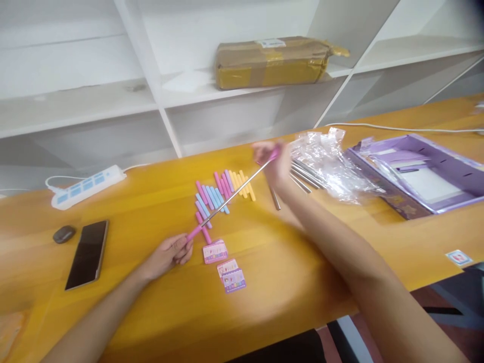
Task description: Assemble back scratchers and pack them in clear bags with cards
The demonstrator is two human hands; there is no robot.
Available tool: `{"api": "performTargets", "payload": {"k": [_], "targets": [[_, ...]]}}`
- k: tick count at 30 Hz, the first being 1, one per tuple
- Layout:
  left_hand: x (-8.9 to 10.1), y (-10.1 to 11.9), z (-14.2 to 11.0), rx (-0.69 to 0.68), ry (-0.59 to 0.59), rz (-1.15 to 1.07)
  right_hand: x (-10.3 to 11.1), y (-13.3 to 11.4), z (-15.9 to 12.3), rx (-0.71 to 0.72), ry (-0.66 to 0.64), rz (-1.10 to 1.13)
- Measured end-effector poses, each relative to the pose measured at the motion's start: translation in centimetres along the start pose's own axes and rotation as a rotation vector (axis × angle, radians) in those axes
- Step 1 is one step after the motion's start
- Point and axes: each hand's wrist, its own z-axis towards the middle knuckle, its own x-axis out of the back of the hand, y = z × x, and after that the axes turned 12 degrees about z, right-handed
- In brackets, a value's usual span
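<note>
A long thin metal rod with pink ends [238,190] slants across the space above the table. My left hand [174,251] is closed around its pink lower end. At the raised far end, my right hand [275,164] pinches the other pink part; motion blurs these fingers. Beneath the rod lie pink, lilac and blue short sticks [212,197], with yellow sticks [242,184] to their right. Small printed cards [215,251] are on the table near my left hand. Several bare metal rods [307,175] rest beyond my right forearm.
Crumpled clear plastic bags [321,161] touch a purple open box [412,206] at the right. A phone [87,254], a small black object [64,234] and a white power strip [88,186] are at the left. A taped parcel [270,65] sits on the white shelf.
</note>
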Motion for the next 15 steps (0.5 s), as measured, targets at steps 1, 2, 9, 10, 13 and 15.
{"api": "performTargets", "payload": {"k": [1, 2, 9, 10, 13, 15], "targets": [[-0.1, -0.1, -0.2, -0.020, 0.016, 0.031, -3.4, 1.6, -2.8, -0.049, -0.078, 0.001], [-0.2, -0.1, -0.4, -0.035, 0.024, 0.068, -6.4, 3.2, -5.6, -0.087, -0.133, 0.004], [-0.3, 0.0, -0.7, -0.042, -0.020, 0.129, -10.8, 7.8, -12.2, -0.285, -0.353, 0.215], [-0.3, 0.1, -0.5, -0.045, -0.032, 0.101, -10.2, 7.7, -11.6, -0.312, -0.395, 0.207], [-0.5, 0.6, 0.1, -0.049, -0.055, -0.008, -9.1, 7.2, -9.7, -0.398, -0.560, 0.162], [-0.5, 1.0, 0.1, -0.050, -0.050, -0.066, -8.7, 6.4, -8.6, -0.422, -0.676, 0.111]]}}
